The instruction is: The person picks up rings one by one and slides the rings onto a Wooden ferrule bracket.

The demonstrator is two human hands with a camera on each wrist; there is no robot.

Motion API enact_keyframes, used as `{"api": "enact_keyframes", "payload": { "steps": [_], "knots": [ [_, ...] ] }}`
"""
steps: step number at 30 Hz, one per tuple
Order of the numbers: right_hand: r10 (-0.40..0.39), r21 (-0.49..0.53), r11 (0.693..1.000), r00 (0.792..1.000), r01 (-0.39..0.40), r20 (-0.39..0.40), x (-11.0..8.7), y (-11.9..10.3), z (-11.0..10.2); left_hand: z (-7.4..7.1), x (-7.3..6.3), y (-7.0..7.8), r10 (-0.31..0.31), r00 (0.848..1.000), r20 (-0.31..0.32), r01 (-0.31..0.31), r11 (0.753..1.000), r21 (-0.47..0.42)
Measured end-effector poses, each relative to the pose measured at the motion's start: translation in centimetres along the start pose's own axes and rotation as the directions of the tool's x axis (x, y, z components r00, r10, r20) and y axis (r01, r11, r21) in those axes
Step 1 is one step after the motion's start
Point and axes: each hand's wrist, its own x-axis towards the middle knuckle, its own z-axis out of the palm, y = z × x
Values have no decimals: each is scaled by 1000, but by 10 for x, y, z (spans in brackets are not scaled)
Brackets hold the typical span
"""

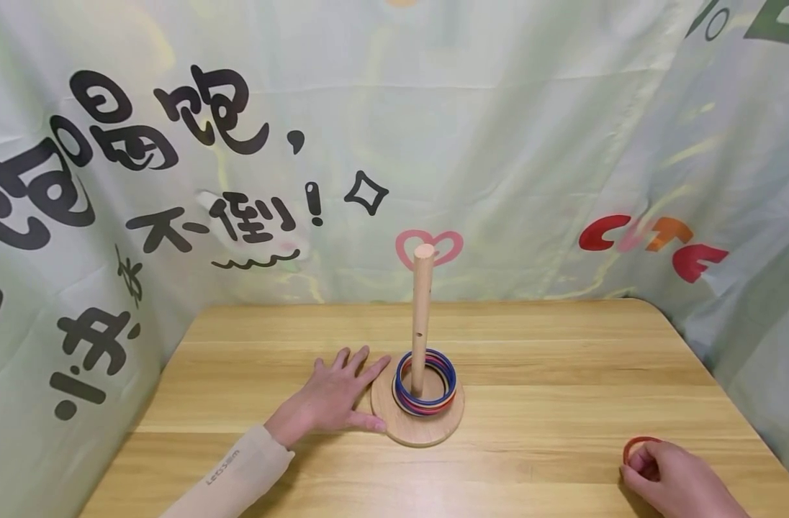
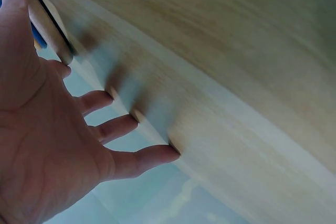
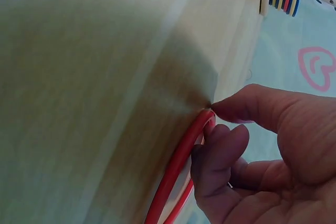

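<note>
A wooden peg [image 1: 421,309] stands upright on a round wooden base [image 1: 420,435]. Several thin rings [image 1: 448,392] in blue, red and yellowish tones lie stacked around its foot. My left hand [image 1: 336,392] is at the base's left side, fingers spread, thumb and index fingertip right at the rim; its fingertips [image 2: 173,153] come down on the tabletop. At the right front, my right hand [image 1: 682,478] pinches a red ring [image 3: 178,163] by its edge, between thumb and curled fingers. The ring lies low over the table, partly hidden by the hand.
The wooden table [image 1: 252,338] has rounded far corners. Behind it and along both sides hangs a pale printed curtain [image 1: 498,158] with black characters, a pink heart and coloured letters. Table surface stretches between the base and my right hand.
</note>
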Motion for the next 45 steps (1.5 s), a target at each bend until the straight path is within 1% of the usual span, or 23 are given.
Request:
{"api": "enact_keyframes", "payload": {
  "steps": [4, 9, 11, 13, 14, 16, 17, 19, 20, 23, 25, 26, 27, 28, 30, 33, 35, 37, 39, 40, 41, 44, 45],
  "knots": [
    [-39, -17, 999, 999, 39, -34, 4, -4, 1, 0, -1, 0, -1, 1000, -3, 1, 1000, -7],
    [-120, -44, 992, 985, 115, -125, 10, -16, 1, -1, -1, 0, -5, 1000, 4, 5, 1000, -12],
    [-152, -44, 988, 972, 146, -181, 11, -23, 2, -1, -1, 1, -4, 1000, 8, 5, 1000, -11],
    [-188, -45, 982, 950, 183, -249, 12, -31, 3, -1, -1, 1, -5, 1000, 10, 5, 1000, -7],
    [-211, -47, 977, 933, 207, -291, 12, -35, 3, -1, -1, 1, -6, 1000, 9, 6, 1000, -5],
    [-259, -51, 964, 886, 260, -385, 12, -44, 4, -1, -1, 1, -8, 1000, 8, 8, 1000, -1],
    [-284, -50, 955, 857, 292, -429, 12, -48, 4, -1, -1, 1, -10, 1000, 8, 10, 1000, -1],
    [-330, -35, 931, 795, 364, -509, 12, -56, 4, -1, -1, 1, -11, 1000, 8, 11, 1000, -5],
    [-358, -38, 914, 756, 405, -549, 11, -60, 4, -2, -1, 2, -12, 1000, 8, 12, 1000, -8],
    [-448, -62, 844, 635, 533, -629, 12, -70, 1, -2, -1, 2, -11, 1000, 7, 11, 1000, -19],
    [-501, -88, 792, 561, 604, -659, 12, -78, -3, -2, -1, 2, -10, 1000, 7, 10, 1000, -19],
    [-521, -100, 770, 530, 630, -669, 11, -83, -5, -2, -1, 1, -9, 1000, 6, 9, 1000, -19],
    [-536, -103, 749, 508, 654, -675, 11, -88, -7, -2, -1, 1, -8, 1000, 7, 8, 1000, -19],
    [-542, -96, 735, 497, 671, -677, 9, -94, -9, -2, -1, 1, -8, 1000, 7, 8, 1000, -18],
    [-547, -81, 718, 488, 691, -680, 6, -105, -12, -2, -2, 1, -9, 1000, 9, 9, 1000, -14],
    [-548, -60, 707, 492, 705, -676, 2, -124, -17, -2, -2, 1, -12, 1000, 12, 13, 1000, -13],
    [-553, -53, 696, 488, 716, -676, 2, -136, -22, -1, -3, 1, -15, 1000, 13, 15, 1000, -10],
    [-557, -38, 676, 477, 736, -679, 2, -149, -25, -1, -3, 1, -17, 1000, 13, 17, 1000, -11],
    [-555, -18, 665, 478, 747, -681, 3, -162, -30, -1, -3, 0, -15, 1000, 12, 15, 1000, -16],
    [-553, -8, 656, 473, 755, -686, 3, -168, -32, -1, -3, 0, -14, 1000, 10, 14, 1000, -16],
    [-550, 9, 649, 477, 761, -686, 3, -174, -35, -1, -2, 0, -13, 1000, 9, 13, 1000, -18],
    [-557, 50, 600, 462, 798, -691, 3, -194, -47, 0, -2, 0, -9, 1000, 7, 9, 1000, -19],
    [-563, 61, 578, 452, 814, -692, 2, -201, -52, -1, -2, 0, -9, 1000, 7, 9, 1000, -18]
  ]
}}
